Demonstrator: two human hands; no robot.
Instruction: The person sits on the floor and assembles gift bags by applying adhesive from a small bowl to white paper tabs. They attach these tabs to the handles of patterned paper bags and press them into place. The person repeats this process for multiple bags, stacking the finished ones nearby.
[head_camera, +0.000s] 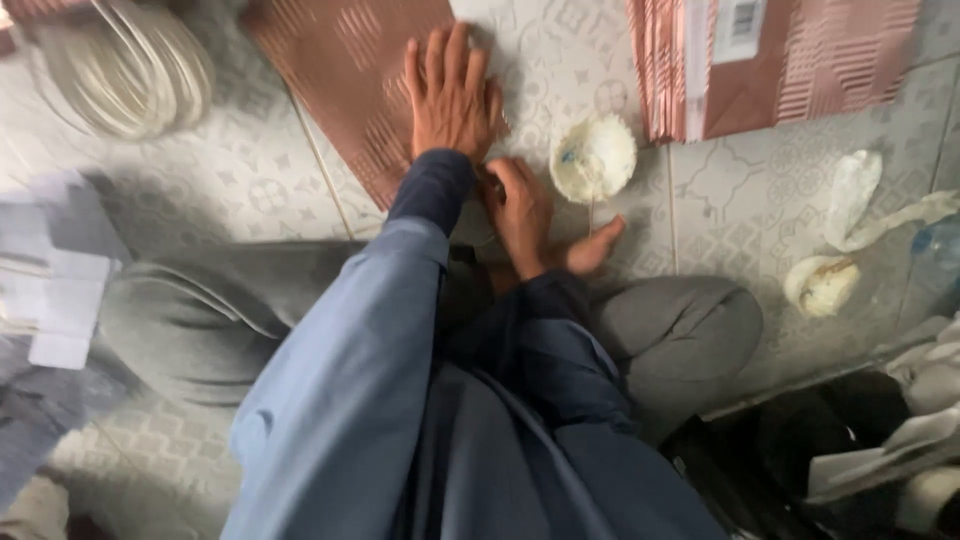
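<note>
Hands working a ribbed reddish-brown panel: left hand pressing flat, fingers spread; right hand curling at its edge, grasp unclear.

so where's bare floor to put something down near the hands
Bare patterned floor lies left of the brown sheet, between it and the coiled white cable. Another free patch sits right of the white bowl, below the stack of brown sheets. It is crowded by the left hand, right hand and foot.
</note>
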